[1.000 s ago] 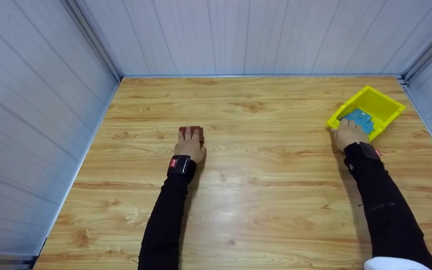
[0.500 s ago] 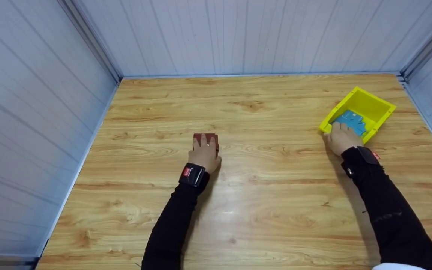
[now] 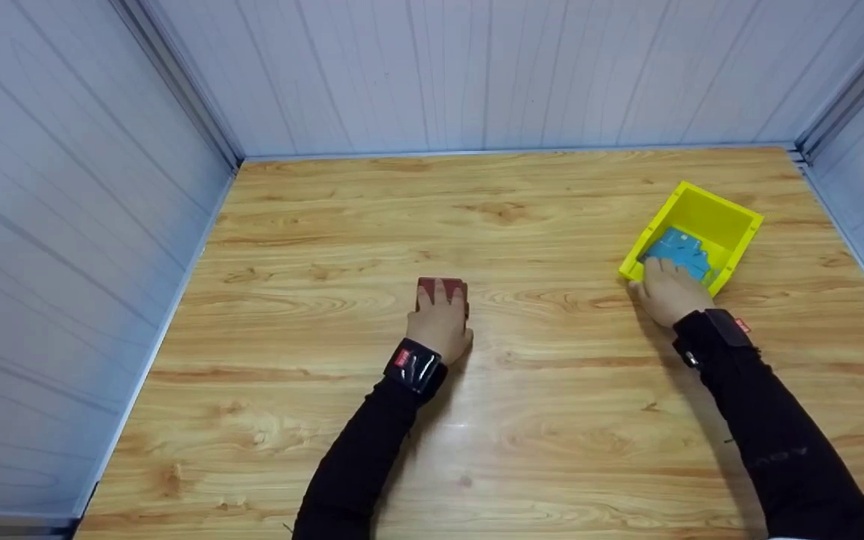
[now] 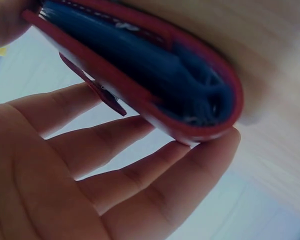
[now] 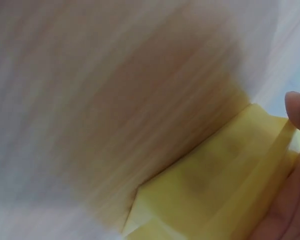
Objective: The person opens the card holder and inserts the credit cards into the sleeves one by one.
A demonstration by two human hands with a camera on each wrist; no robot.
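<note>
A red card-holder wallet [image 3: 426, 283] lies flat near the middle of the wooden table, under my left hand [image 3: 438, 327]. Its fingers spread over the cover while the thumb grips the near side. Blue inner sleeves show along the open edge of the wallet [image 4: 115, 50] in the left wrist view, with a small strap on the cover. To the right, my right hand [image 3: 670, 295] grips the near wall of a yellow bin [image 3: 721, 214], thumb [image 5: 299, 112] outside and fingers inside. Blue cards [image 3: 678, 246] lie in a fanned pile in the bin, partly hidden by those fingers.
Pale panel walls [image 3: 372, 75] enclose the wooden table [image 3: 537, 420] at the back and on both sides. Dark metal posts stand in the rear corners, the right one a short way beyond the bin.
My left hand has slid the wallet to the right and toward me. My right hand has drawn the yellow bin, with its blue cards, leftward and slightly nearer.
</note>
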